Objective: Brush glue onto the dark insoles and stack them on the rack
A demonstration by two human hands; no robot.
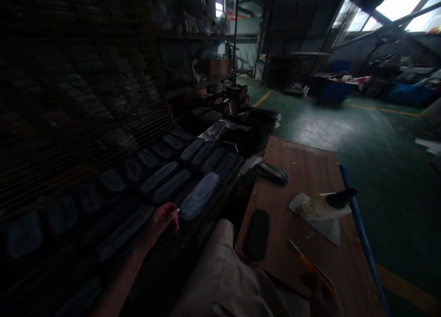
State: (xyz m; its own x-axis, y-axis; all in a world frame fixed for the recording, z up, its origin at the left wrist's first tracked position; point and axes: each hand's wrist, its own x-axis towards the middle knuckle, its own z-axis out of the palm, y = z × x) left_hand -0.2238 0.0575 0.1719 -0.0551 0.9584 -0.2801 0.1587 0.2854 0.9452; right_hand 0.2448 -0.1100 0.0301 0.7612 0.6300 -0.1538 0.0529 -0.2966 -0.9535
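Note:
My left hand [164, 217] is closed in a pinch at the near end of a dark oblong pad [200, 195] with a whitish smeared face. A small pale bit shows at its fingertips; I cannot make out what it is. My right hand [322, 287], in deep shadow, is wrapped round the orange handle of a brush [302, 257], whose tip points over the wooden board. Beside the brush, a dark oblong pad [257, 234] lies flat on the wooden board [310, 163]. Farther up, another stack of pads [271, 173] lies at the board's left edge.
A pale bottle with a black nozzle [324, 204] lies on a whitish sheet on the board. Rows of whitish-smeared pads [160, 177] cover the left side, beside a wire rack [86, 78]. Behind stand shelves with a cardboard box [215, 68], and a blue bin [332, 89] on green floor.

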